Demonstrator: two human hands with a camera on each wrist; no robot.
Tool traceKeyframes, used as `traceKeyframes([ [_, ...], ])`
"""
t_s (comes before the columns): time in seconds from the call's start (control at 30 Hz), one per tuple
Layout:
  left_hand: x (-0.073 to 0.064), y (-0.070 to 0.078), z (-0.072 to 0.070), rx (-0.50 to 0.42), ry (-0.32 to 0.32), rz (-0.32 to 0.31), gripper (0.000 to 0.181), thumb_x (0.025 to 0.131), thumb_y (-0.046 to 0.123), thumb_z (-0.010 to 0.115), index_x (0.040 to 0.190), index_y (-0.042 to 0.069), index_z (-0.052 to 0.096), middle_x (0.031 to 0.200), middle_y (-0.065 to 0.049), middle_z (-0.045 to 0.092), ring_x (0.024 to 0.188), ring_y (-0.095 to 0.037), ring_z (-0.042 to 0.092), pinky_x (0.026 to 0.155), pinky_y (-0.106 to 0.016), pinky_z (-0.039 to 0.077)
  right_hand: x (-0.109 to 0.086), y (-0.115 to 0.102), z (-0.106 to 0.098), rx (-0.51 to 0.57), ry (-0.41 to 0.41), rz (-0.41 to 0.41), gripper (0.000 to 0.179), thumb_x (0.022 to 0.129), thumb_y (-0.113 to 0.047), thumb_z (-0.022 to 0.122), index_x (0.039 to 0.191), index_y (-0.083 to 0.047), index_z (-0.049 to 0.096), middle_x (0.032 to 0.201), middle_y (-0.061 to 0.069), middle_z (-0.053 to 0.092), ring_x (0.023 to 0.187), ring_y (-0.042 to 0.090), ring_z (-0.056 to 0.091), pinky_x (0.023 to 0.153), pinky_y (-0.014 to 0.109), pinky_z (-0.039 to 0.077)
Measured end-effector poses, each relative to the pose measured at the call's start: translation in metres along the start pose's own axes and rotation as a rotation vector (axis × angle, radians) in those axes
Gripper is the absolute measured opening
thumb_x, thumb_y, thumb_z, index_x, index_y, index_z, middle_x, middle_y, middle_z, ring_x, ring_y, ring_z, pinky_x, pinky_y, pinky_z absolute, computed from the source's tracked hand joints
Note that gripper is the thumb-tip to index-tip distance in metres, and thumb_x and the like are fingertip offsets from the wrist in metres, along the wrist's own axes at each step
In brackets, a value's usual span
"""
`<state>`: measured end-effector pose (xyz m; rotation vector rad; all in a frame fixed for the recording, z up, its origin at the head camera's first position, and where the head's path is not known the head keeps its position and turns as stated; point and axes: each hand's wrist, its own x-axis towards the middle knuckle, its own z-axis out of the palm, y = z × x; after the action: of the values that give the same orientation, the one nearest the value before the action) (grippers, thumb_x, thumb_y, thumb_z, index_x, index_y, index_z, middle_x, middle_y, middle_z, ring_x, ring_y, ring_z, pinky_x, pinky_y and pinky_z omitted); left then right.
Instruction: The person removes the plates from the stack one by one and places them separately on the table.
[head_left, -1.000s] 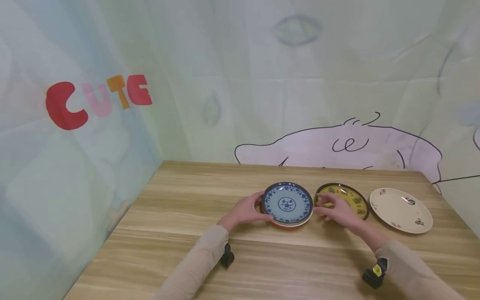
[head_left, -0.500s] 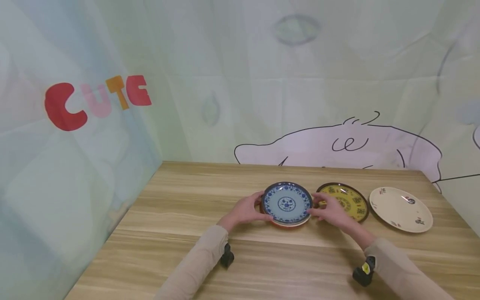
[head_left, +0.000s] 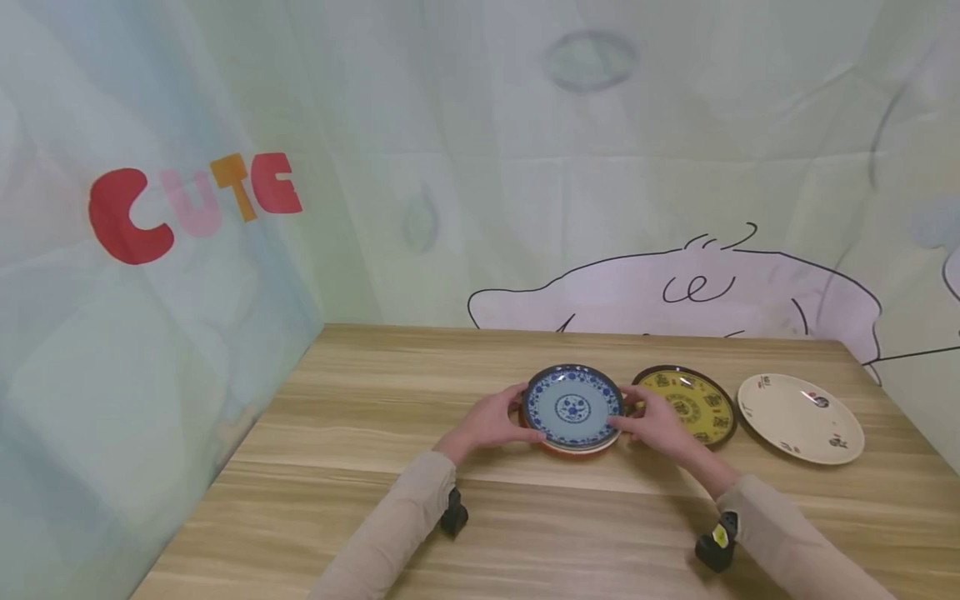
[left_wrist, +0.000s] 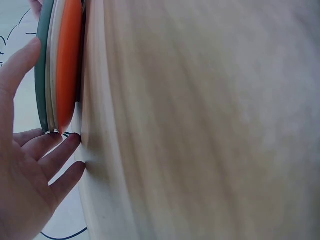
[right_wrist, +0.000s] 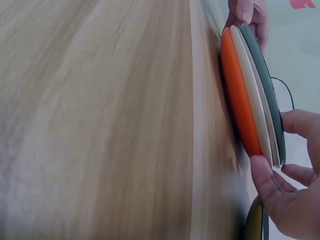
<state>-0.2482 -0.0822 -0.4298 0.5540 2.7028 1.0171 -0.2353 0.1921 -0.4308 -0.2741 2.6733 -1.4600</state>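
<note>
A blue-and-white patterned plate [head_left: 573, 408] tops a small stack of plates on the wooden table. Pale plates and an orange plate [left_wrist: 69, 65] lie under it. My left hand [head_left: 491, 421] holds the stack's left side, thumb on the top rim and fingers against the edge. From the right, my right hand [head_left: 656, 423] grips the stack, its thumb on the top plate's rim. In the right wrist view one right fingertip presses the underside of the orange plate. Whether the stack touches the table all round I cannot tell.
Just right of the stack lies a yellow plate [head_left: 686, 392] with a dark rim, partly behind my right hand. Farther right is a larger cream plate [head_left: 798, 421]. A printed cloth backdrop [head_left: 390, 242] stands along the wooden table's [head_left: 360, 417] back and left edges.
My right hand has moved left, from beside the stack onto its right rim, its thumb coming over the blue plate. My left hand keeps its place on the stack.
</note>
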Motion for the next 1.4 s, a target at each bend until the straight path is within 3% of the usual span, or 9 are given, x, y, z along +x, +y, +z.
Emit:
traceKeyframes([
  [0.4,0.0,-0.001,0.0,0.011,-0.001,0.001,0.095,0.065,0.05,0.076,0.139,0.01,0.034,0.133,-0.007,0.049,0.12,-0.021,0.046,0.103,-0.041,0.034,0.0,-0.007,0.002,0.033,0.025,0.077,0.064,0.076,-0.005,0.067,0.131,0.008,0.037,0.108,0.024,0.05,0.08,0.02,0.056,0.061,0.026,0.053],
  [0.8,0.0,0.0,0.0,0.052,0.001,0.026,0.089,0.067,0.047,0.075,0.137,0.009,0.037,0.131,-0.007,0.051,0.119,-0.02,0.047,0.102,-0.037,0.036,-0.004,-0.002,-0.011,0.159,-0.057,0.102,0.066,0.081,-0.004,0.06,0.136,0.009,0.027,0.126,0.033,0.04,0.086,0.021,0.059,0.071,0.03,0.055],
  [1.07,0.002,-0.001,0.002,0.066,-0.001,0.019,0.087,0.068,0.045,0.075,0.138,0.009,0.037,0.132,-0.008,0.05,0.12,-0.02,0.047,0.102,-0.035,0.036,-0.008,0.003,-0.021,0.202,-0.099,0.092,0.064,0.082,-0.005,0.06,0.136,0.007,0.028,0.117,0.032,0.045,0.076,0.017,0.061,0.068,0.033,0.056],
  [1.4,0.0,0.001,0.0,0.052,-0.005,0.018,0.088,0.068,0.045,0.075,0.139,0.01,0.036,0.133,-0.008,0.049,0.12,-0.02,0.047,0.102,-0.037,0.035,-0.011,-0.001,-0.026,0.225,-0.11,0.103,0.062,0.084,-0.002,0.059,0.137,0.007,0.028,0.107,0.023,0.051,0.079,0.017,0.061,0.069,0.031,0.056],
])
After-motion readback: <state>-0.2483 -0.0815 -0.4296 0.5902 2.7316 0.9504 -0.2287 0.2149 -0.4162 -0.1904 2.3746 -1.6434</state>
